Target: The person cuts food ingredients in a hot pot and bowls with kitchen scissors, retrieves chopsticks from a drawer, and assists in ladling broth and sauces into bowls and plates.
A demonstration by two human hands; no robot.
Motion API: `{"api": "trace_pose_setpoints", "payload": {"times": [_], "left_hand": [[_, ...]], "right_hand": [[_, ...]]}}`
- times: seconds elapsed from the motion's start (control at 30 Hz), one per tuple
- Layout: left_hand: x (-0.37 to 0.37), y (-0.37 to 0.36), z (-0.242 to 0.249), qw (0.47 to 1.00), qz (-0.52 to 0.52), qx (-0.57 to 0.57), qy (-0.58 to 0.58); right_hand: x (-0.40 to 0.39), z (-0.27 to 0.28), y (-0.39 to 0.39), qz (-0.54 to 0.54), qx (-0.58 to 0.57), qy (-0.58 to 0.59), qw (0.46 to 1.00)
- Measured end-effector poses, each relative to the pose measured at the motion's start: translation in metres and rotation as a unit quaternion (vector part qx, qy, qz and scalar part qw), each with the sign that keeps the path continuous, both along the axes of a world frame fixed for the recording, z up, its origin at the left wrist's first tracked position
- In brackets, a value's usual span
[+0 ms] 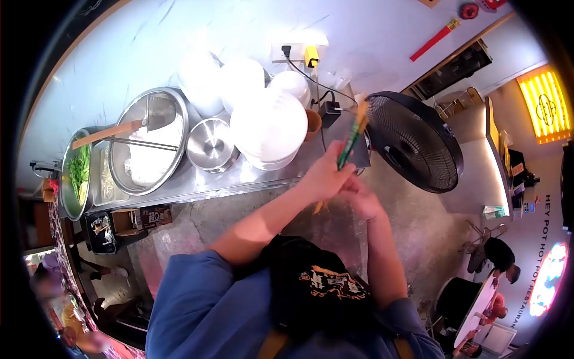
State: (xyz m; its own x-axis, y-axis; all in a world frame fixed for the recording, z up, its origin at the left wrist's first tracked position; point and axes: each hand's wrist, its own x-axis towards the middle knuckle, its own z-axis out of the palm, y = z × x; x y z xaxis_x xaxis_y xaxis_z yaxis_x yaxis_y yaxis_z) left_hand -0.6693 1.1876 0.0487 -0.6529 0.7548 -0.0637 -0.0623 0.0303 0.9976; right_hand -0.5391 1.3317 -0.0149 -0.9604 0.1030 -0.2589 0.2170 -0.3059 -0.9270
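Note:
My left hand [327, 178] is closed around a slim green-and-orange packet [348, 149], held upright at a tilt in front of my chest. Its exact kind is too blurred to name. Close against the left hand is my right hand [362, 200], its fingers curled in; whatever they pinch is hidden. An orange strip [320, 206] shows below the hands. Behind them, on the steel counter [239, 184], are a stack of white bowls [269, 128] and a round steel pot [211, 145].
A large steel bowl [122, 179] holds white food, with a wooden-handled strainer [110, 133] across it. Leafy greens [79, 173] lie in a bowl farther left. A black fan [412, 142] stands right of the counter. People [499, 254] sit at a table at lower right.

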Motion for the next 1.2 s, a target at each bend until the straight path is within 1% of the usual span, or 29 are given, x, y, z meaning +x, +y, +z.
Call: {"api": "trace_pose_setpoints", "payload": {"times": [0.03,0.07,0.1,0.13,0.17,0.2,0.23,0.27,0.3,0.33,0.37,0.43,0.5,0.53,0.57,0.6,0.7,0.73,0.77,0.8,0.83,0.9,0.97,1.0,1.07,1.1,1.13,1.17,1.2], "left_hand": [[-0.002,-0.001,-0.009,1.000,0.004,0.001,-0.005],[-0.001,0.001,-0.022,0.992,-0.014,-0.065,0.107],[-0.001,0.003,-0.029,0.967,-0.034,-0.131,0.217],[-0.003,0.004,-0.021,0.961,-0.087,-0.202,0.171],[-0.004,0.002,-0.025,0.960,-0.092,-0.202,0.169],[-0.002,0.000,-0.033,0.969,-0.055,-0.173,0.167],[0.000,-0.001,-0.041,0.976,-0.017,-0.143,0.166],[0.001,-0.004,-0.051,0.976,-0.021,-0.142,0.165],[0.001,-0.013,-0.063,0.965,0.064,-0.114,0.228],[0.002,-0.025,-0.078,0.942,0.149,-0.087,0.288],[0.003,-0.040,-0.102,0.942,0.146,-0.091,0.289],[0.008,-0.078,-0.146,0.939,0.064,-0.193,0.278],[0.014,-0.110,-0.141,0.969,-0.023,-0.223,0.102],[0.020,-0.121,-0.152,0.974,-0.033,-0.218,0.056],[0.027,-0.132,-0.166,0.975,-0.049,-0.214,0.012],[0.032,-0.139,-0.171,0.973,-0.062,-0.224,0.013],[0.040,-0.142,-0.210,0.960,-0.132,-0.241,0.050],[0.041,-0.136,-0.221,0.964,-0.137,-0.225,0.025],[0.043,-0.131,-0.228,0.965,-0.142,-0.220,-0.007],[0.042,-0.125,-0.237,0.954,-0.209,-0.216,0.006],[0.046,-0.126,-0.247,0.945,-0.219,-0.244,-0.008],[0.038,-0.117,-0.279,0.922,-0.271,-0.275,0.001],[0.032,-0.097,-0.309,0.901,-0.322,-0.291,-0.006],[0.039,-0.081,-0.294,0.885,-0.333,-0.319,-0.057],[0.059,-0.052,-0.284,0.840,-0.420,-0.345,0.003],[0.061,-0.040,-0.282,0.812,-0.450,-0.367,0.052],[0.052,-0.038,-0.318,0.801,-0.484,-0.346,-0.062],[0.054,-0.026,-0.338,0.776,-0.535,-0.330,0.038],[0.056,-0.015,-0.358,0.746,-0.574,-0.308,0.140]], "right_hand": [[-0.010,0.012,0.000,-0.038,-0.158,0.074,0.984],[-0.027,0.043,-0.019,-0.127,-0.221,0.112,0.960],[-0.041,0.041,-0.021,-0.125,-0.221,0.108,0.961],[-0.057,0.040,-0.019,-0.155,-0.132,0.070,0.976],[-0.075,0.040,-0.020,-0.188,-0.043,0.032,0.981],[-0.093,0.041,-0.023,-0.255,-0.033,0.014,0.966],[-0.108,0.047,-0.016,-0.271,-0.028,0.066,0.960],[-0.121,0.056,-0.011,-0.282,-0.023,0.117,0.952],[-0.136,0.084,-0.014,-0.347,0.020,0.113,0.931],[-0.147,0.097,-0.003,-0.340,0.057,0.157,0.925],[-0.158,0.103,0.002,-0.344,0.043,0.210,0.914],[-0.179,0.106,0.006,-0.352,0.114,0.241,0.897],[-0.201,0.090,0.009,-0.348,0.131,0.244,0.896],[-0.215,0.072,0.007,-0.364,0.134,0.213,0.897],[-0.222,0.062,-0.003,-0.347,0.181,0.107,0.914],[-0.230,0.047,-0.009,-0.325,0.309,-0.003,0.894],[-0.266,-0.069,-0.013,-0.211,0.237,0.045,0.947],[-0.247,-0.023,-0.024,-0.219,0.245,0.041,0.944],[-0.255,-0.042,-0.019,-0.205,0.263,0.041,0.942],[-0.236,-0.014,-0.014,-0.196,0.285,0.004,0.938],[-0.227,-0.020,-0.020,-0.221,0.344,-0.012,0.912],[-0.184,0.006,-0.007,-0.227,0.398,-0.049,0.887],[-0.104,0.014,0.004,-0.282,0.409,-0.045,0.867],[-0.057,-0.008,0.010,-0.311,0.422,-0.035,0.851],[0.074,-0.047,0.015,-0.330,0.438,-0.054,0.834],[0.148,-0.060,0.010,-0.317,0.346,-0.191,0.862],[0.230,-0.065,-0.012,-0.355,0.230,-0.357,0.833],[0.305,-0.104,-0.042,-0.389,0.263,-0.499,0.729],[0.383,-0.141,-0.084,-0.414,0.244,-0.593,0.646]]}}
